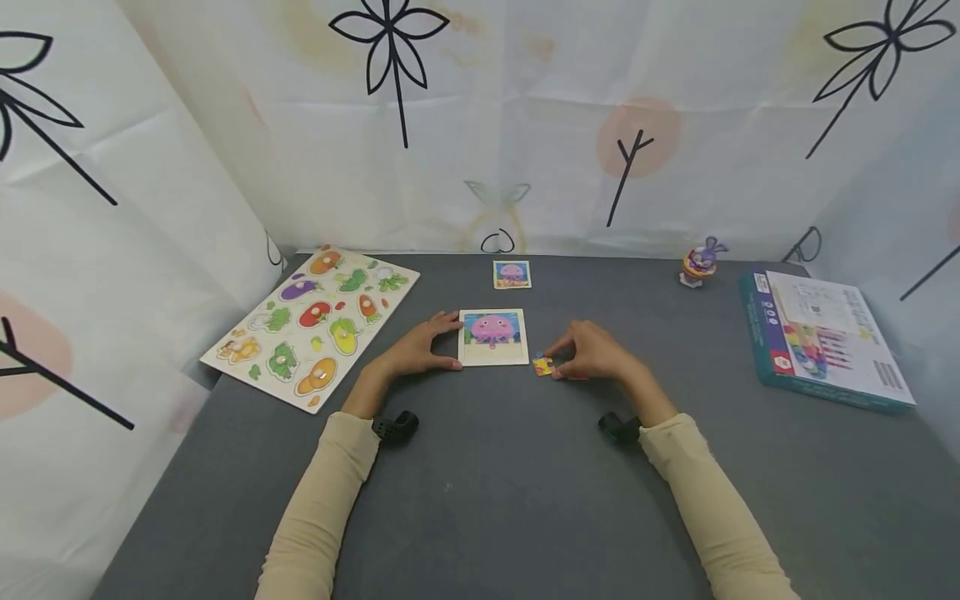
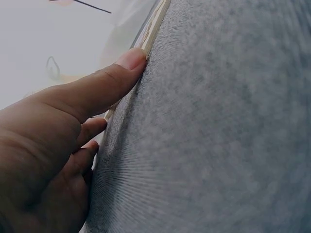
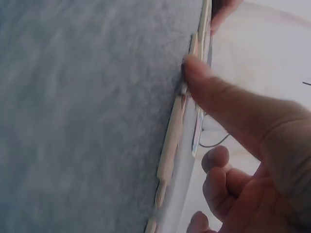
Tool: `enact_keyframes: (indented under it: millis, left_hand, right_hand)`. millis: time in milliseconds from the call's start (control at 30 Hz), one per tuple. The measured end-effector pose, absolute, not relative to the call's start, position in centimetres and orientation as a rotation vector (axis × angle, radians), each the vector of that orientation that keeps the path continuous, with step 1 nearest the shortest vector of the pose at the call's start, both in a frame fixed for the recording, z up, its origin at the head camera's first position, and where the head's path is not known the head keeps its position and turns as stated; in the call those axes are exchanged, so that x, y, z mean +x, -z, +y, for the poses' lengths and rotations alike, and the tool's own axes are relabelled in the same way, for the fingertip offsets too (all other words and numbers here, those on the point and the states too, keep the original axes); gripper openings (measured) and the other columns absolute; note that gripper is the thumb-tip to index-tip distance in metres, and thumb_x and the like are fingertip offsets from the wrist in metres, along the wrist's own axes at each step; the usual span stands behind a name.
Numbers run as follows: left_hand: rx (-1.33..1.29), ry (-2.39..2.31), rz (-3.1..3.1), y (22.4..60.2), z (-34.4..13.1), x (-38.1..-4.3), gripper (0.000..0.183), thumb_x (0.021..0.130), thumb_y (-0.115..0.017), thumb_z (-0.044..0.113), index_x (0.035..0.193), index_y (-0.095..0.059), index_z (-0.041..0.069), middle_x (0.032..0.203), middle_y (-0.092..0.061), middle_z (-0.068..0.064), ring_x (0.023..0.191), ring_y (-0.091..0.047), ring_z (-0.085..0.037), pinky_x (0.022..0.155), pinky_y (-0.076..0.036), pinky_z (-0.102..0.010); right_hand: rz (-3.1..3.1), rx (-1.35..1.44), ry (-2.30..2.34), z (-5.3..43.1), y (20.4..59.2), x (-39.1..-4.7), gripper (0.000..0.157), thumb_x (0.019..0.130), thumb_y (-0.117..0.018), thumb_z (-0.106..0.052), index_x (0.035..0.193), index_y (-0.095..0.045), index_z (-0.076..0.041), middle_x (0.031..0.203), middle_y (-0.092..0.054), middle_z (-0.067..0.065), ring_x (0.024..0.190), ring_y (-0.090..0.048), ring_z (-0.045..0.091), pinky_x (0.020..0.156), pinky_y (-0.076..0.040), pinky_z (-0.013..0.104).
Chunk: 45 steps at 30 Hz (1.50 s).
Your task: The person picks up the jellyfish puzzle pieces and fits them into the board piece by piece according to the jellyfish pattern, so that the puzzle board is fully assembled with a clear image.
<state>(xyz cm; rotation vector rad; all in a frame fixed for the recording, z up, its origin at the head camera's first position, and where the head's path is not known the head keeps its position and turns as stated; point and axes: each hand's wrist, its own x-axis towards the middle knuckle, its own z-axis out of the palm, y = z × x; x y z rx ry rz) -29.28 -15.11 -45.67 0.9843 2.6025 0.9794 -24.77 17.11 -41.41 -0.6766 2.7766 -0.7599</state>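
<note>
A square wooden puzzle tray with a pink octopus picture lies in front of me. My left hand rests at its left side, thumb and fingertips against the edge; in the left wrist view the thumb is stretched out along the pale wooden rim. Just right of the tray, my right hand pinches a small yellow puzzle piece between thumb and fingers, low over the table. The right wrist view has more flat wooden pieces lying edge-on by that thumb, mostly hidden from above by the hand.
Behind the tray lies a small octopus picture card. A vegetable peg board covers the back left of the grey table. At the right are a purple rabbit figurine and a teal-edged box. Printed curtains hang behind.
</note>
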Motion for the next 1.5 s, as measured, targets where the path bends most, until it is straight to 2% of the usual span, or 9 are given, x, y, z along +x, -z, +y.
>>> enact_keyframes:
  millis: [233,433,567,667,967,1067,1200,1367,1500]
  left_hand:
    - [0.985,-0.964,2.592,45.5,-15.2,-29.3,0.077,0.078,-0.074,0.026,0.14,-0.037,0.003,0.152,-0.024,-0.012,0.142,-0.008,-0.034,0.112,-0.013,-0.053]
    - [0.991,-0.958,2.59,45.3,-15.2,-29.5,0.076,0.078,-0.073,0.026,0.14,-0.036,0.002,0.152,-0.025,-0.011,0.142,-0.009,-0.033,0.112,-0.014,-0.053]
    - [0.987,-0.952,2.59,45.4,-15.2,-29.4,0.076,0.078,-0.073,0.026,0.141,-0.036,0.003,0.152,-0.025,-0.012,0.142,-0.009,-0.034,0.112,-0.014,-0.053]
    - [0.971,-0.957,2.585,45.4,-15.3,-29.3,0.077,0.078,-0.073,0.026,0.141,-0.035,0.004,0.152,-0.024,-0.011,0.143,-0.007,-0.033,0.112,-0.013,-0.052]
    - [0.968,-0.983,2.568,45.4,-15.1,-29.2,0.075,0.079,-0.073,0.026,0.14,-0.036,0.003,0.152,-0.024,-0.011,0.142,-0.008,-0.034,0.112,-0.014,-0.051]
    - [0.962,-0.98,2.567,45.3,-15.0,-29.2,0.076,0.079,-0.073,0.027,0.14,-0.036,0.003,0.152,-0.025,-0.011,0.142,-0.008,-0.034,0.112,-0.014,-0.052]
    - [0.95,-0.979,2.568,45.4,-15.1,-29.3,0.076,0.078,-0.073,0.027,0.141,-0.036,0.003,0.152,-0.025,-0.01,0.143,-0.008,-0.032,0.113,-0.013,-0.051]
    - [0.945,-0.99,2.568,45.4,-15.3,-29.4,0.077,0.078,-0.074,0.027,0.14,-0.036,0.003,0.151,-0.026,-0.01,0.143,-0.009,-0.032,0.113,-0.014,-0.05]
    - [0.947,-0.992,2.568,45.4,-15.3,-29.5,0.077,0.078,-0.074,0.028,0.14,-0.037,0.003,0.151,-0.026,-0.01,0.142,-0.009,-0.032,0.113,-0.014,-0.05]
  right_hand:
    - [2.776,-0.618,0.816,16.7,41.5,-24.9,0.024,0.071,-0.079,-0.015,0.094,-0.075,-0.01,0.094,-0.056,0.011,0.087,-0.047,0.023,0.073,-0.036,0.033]
    - [2.769,-0.596,0.854,16.3,41.4,-25.3,0.025,0.076,-0.075,-0.016,0.099,-0.072,-0.006,0.099,-0.056,0.015,0.092,-0.05,0.027,0.083,-0.04,0.042]
    - [2.822,-0.593,0.861,14.3,41.0,-25.7,0.024,0.077,-0.075,-0.018,0.098,-0.072,-0.006,0.091,-0.055,0.013,0.081,-0.047,0.022,0.071,-0.039,0.036]
    - [2.847,-0.633,0.884,12.1,40.8,-26.1,0.024,0.075,-0.077,-0.018,0.094,-0.072,-0.006,0.079,-0.05,0.01,0.07,-0.037,0.018,0.062,-0.03,0.029]
    - [2.77,-0.763,0.923,7.5,42.3,-27.7,0.023,0.07,-0.08,-0.017,0.089,-0.072,-0.005,0.068,-0.055,0.004,0.065,-0.04,0.015,0.06,-0.032,0.025]
    - [2.764,-0.75,0.923,7.2,42.7,-28.0,0.025,0.07,-0.08,-0.018,0.091,-0.072,-0.006,0.069,-0.055,0.005,0.065,-0.039,0.014,0.061,-0.031,0.024]
    - [2.741,-0.797,1.002,7.2,42.9,-28.2,0.026,0.073,-0.078,-0.015,0.097,-0.073,-0.005,0.076,-0.066,0.009,0.059,-0.035,0.01,0.056,-0.028,0.022]
    - [2.697,-0.803,1.06,7.0,42.9,-28.5,0.025,0.074,-0.077,-0.014,0.098,-0.073,-0.006,0.066,-0.067,0.011,0.047,-0.024,0.007,0.046,-0.021,0.021]
    - [2.698,-0.726,1.038,6.8,42.8,-28.7,0.023,0.073,-0.078,-0.015,0.095,-0.074,-0.009,0.055,-0.062,0.006,0.045,-0.026,0.007,0.044,-0.021,0.02]
